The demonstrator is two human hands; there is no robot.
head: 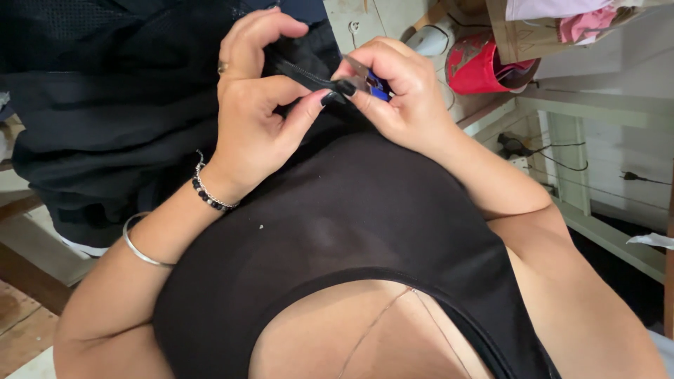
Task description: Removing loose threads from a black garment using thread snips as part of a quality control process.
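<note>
— What have your fingers got right now?

— My left hand [256,105] is pinched shut on the black zipper strip [298,74], thumb and forefinger clamping it. My right hand [400,95] is closed around small blue-handled pliers [368,81], their metal tip meeting the strip just at three o'clock of my left thumb.

— How far along does it look?

— Mid-job, I'd say: the tool is on the zipper, but I can't tell whether anything is fixed yet; my fingers hide the slider.

— And around you?

— The black garment [105,105] the zipper belongs to spreads out to nine o'clock. At two o'clock sit a red container [477,70] and a cardboard box [523,35]; at three o'clock, white shelving [604,112] with cables. Nothing blocks me; only bunched fabric crowds the strip.
</note>
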